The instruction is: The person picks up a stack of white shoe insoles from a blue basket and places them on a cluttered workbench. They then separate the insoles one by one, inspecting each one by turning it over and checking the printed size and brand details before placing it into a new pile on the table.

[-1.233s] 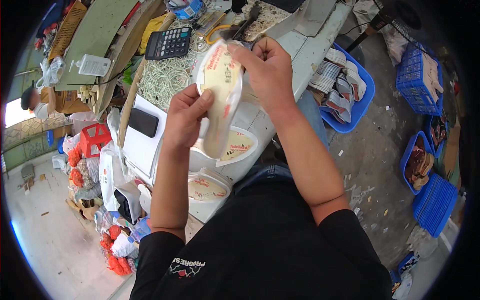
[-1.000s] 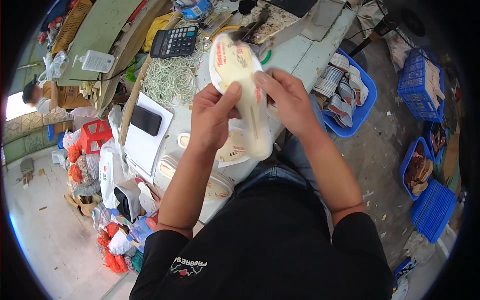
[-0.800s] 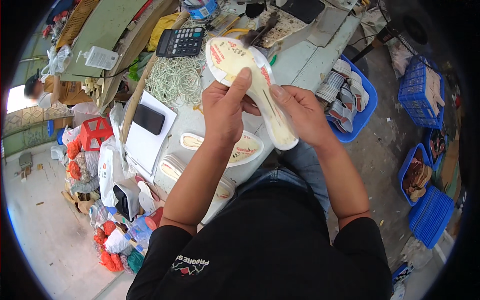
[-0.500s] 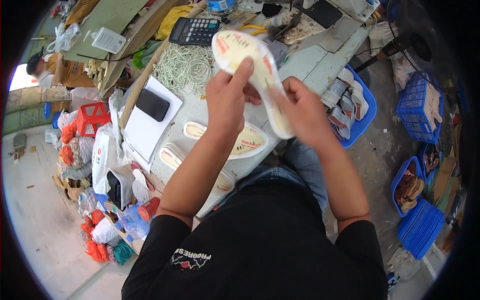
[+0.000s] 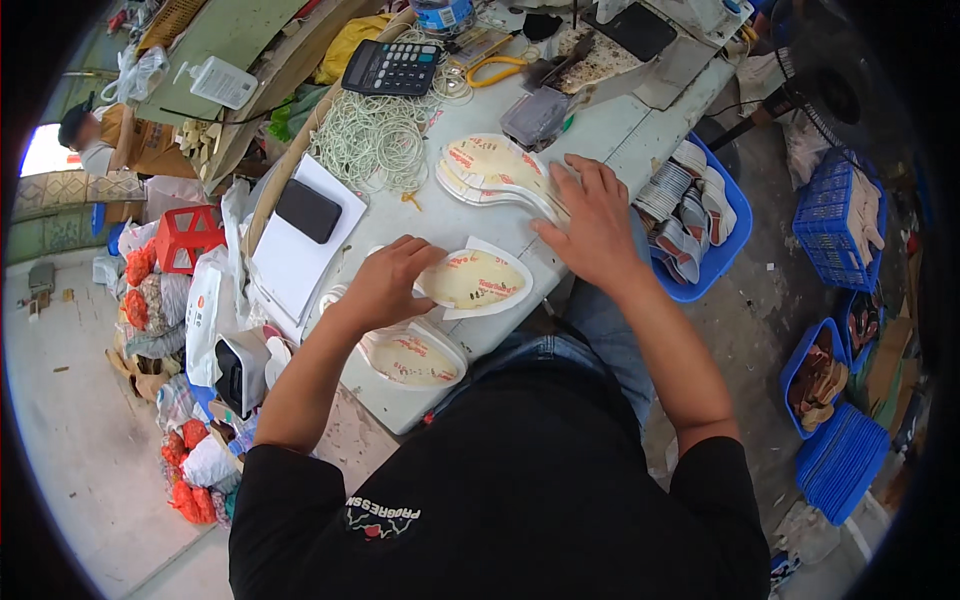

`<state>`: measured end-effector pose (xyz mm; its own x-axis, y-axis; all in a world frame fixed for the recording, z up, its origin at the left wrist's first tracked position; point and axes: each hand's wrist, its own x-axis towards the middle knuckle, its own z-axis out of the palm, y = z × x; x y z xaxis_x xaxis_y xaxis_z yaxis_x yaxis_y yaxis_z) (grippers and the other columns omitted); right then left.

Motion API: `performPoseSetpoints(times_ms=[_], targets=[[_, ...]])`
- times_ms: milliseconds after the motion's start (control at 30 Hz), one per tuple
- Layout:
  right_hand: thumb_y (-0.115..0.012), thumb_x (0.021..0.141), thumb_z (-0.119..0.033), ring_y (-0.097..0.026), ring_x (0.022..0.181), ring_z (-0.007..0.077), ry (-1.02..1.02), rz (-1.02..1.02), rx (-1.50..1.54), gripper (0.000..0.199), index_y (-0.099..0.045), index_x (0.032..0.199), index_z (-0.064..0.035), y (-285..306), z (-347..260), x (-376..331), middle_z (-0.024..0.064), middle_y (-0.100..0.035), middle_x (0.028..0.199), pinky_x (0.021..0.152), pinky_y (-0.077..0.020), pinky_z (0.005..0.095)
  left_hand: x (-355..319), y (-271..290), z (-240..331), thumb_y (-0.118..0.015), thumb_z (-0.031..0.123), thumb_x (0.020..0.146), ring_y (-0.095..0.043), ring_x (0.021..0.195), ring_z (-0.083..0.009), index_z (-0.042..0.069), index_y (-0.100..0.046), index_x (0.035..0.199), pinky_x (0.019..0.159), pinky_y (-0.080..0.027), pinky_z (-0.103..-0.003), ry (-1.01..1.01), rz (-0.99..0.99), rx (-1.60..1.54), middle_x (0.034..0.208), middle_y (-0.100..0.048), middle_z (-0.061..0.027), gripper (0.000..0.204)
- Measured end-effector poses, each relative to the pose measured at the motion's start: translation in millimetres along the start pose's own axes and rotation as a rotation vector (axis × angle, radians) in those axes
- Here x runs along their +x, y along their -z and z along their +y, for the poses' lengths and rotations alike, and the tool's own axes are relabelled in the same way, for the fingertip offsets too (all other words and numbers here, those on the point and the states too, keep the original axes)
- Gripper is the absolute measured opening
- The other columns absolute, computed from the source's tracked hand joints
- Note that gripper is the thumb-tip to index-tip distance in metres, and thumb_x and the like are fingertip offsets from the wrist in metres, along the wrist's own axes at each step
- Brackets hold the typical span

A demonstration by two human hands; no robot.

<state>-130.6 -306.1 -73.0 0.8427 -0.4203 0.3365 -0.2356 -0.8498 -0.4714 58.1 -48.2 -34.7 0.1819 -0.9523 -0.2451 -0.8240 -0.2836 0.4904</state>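
Stacked cream insoles [image 5: 492, 162], white-rimmed and red-printed, lay on the tabletop [image 5: 625, 130] to the right of the calculator [image 5: 390, 67] and nearer the person. The right hand [image 5: 597, 222], its grip spread, rested over their narrow ends, hiding the tips. Farther from the calculator, the left hand [image 5: 392, 282] covered part of another insole [image 5: 483, 280]; I couldn't tell whether that grip pinched it. Well right of the calculator, bare tabletop ran to its edge, beside a blue tub [image 5: 744, 215].
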Motion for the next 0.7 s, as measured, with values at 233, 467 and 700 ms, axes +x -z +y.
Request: performPoseSetpoints(times_ms=[233,467,700], targets=[[-0.080,0.091,-0.024,-0.068,0.098,0.0210,-0.390,-0.361,1.046,0.046,-0.064,0.126,0.0016,11.1,-37.4,-28.4,0.0107,-0.072,0.105,0.088,-0.0537,0.0359,0.4,36.5,22.0,-0.090,0.018,0.061,-0.065,0.100,-0.0334,0.006,-0.065,0.120,0.091,-0.053,-0.040,-0.103,-0.018,-0.209,0.108,-0.068,-0.0108,0.065],[-0.075,0.098,-0.015,-0.065,0.081,0.0037,-0.628,-0.625,1.582,0.020,-0.068,0.109,0.0001,16.7,-42.3,-12.1,0.0017,-0.073,0.094,0.069,-0.0515,0.0213,9.7,51.0,40.5,-0.080,0.035,0.084,-0.063,0.081,-0.0318,0.004,-0.072,0.115,0.075,-0.047,-0.042,-0.180,0.061,-0.171,0.087,-0.069,-0.0107,0.045],[-0.073,0.099,-0.015,-0.059,0.073,0.0010,-0.521,-0.507,1.366,0.015,-0.067,0.097,-0.0015,27.3,-44.0,2.4,-0.0010,-0.070,0.083,0.059,-0.0449,0.0212,17.7,60.4,64.0,-0.078,0.036,0.088,-0.061,0.070,-0.0309,0.007,-0.075,0.113,0.069,-0.045,-0.041,-0.214,0.096,-0.066,0.077,-0.066,-0.0088,0.038]])
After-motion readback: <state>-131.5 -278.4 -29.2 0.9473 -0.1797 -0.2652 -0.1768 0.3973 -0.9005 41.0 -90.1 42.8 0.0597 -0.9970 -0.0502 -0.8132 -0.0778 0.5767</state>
